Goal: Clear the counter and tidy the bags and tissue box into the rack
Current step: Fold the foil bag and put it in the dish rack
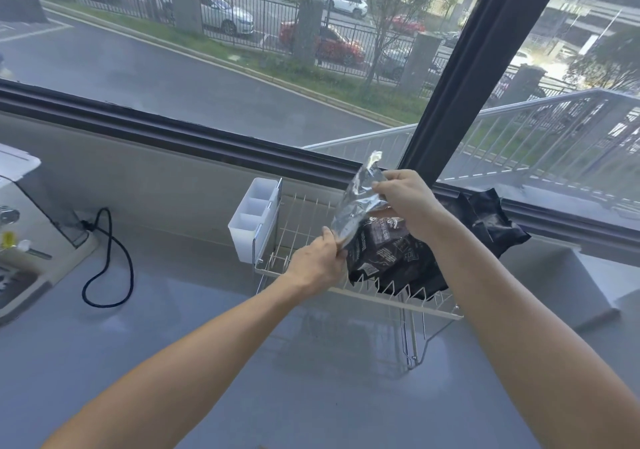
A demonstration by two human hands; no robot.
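A white wire rack [298, 220] stands on the grey counter [194, 327] under the window. A dark printed bag [388, 254] lies in the rack. Above it I hold a crinkled silver foil bag [356, 202] upright: my right hand [405, 199] grips its upper part, my left hand [318, 261] pinches its lower edge. A second black bag [491, 220] leans on the window sill behind the rack's right end. No tissue box is in view.
A white divided caddy [252, 216] hangs on the rack's left end. A black cable [110, 258] loops on the counter at left, next to a machine [31, 213]. A white block [588, 286] sits at right.
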